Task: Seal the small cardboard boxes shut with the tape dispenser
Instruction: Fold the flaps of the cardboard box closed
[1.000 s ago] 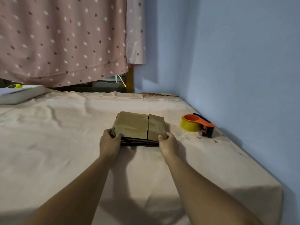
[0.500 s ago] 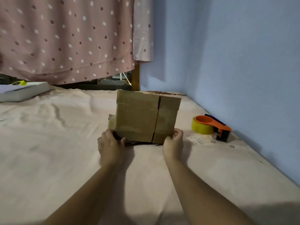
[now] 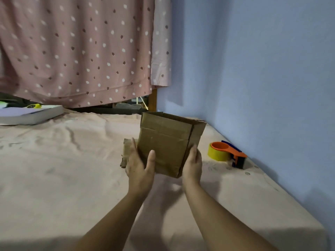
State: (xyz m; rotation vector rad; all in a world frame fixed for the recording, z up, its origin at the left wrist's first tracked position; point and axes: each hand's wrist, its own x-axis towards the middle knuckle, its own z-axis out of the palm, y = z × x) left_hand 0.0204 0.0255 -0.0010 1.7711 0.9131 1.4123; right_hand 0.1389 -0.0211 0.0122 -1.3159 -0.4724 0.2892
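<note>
**Cardboard box held upright between two hands**

Brown cardboard fills the middle of the view: the cardboard box (image 3: pixel 163 142) stands on end, lifted clear of the pale pink sheet (image 3: pixel 63 169) and leaning a little to the right. A dark seam runs down its front near the right side, and its top edge is open to a narrow gap.

The left hand (image 3: pixel 139 167) grips the box at its lower left, with the thumb (image 3: pixel 151 158) laid across the front face and the fingers tucked behind. The right hand (image 3: pixel 193 163) clasps the lower right edge, its thumb pointing up along that edge and its fingers out of sight behind. The box's bottom corner hangs between the two wrists.

A flat piece of cardboard (image 3: pixel 126 149) lies on the sheet just behind the left hand, partly hidden by it. The tape dispenser (image 3: pixel 226 152), orange with a yellow roll, sits on the sheet to the right of the right hand, apart from it and close to the blue wall (image 3: pixel 253 69). A thick book (image 3: pixel 30 115) rests at the far left under a dotted pink curtain (image 3: pixel 81 51).
</note>
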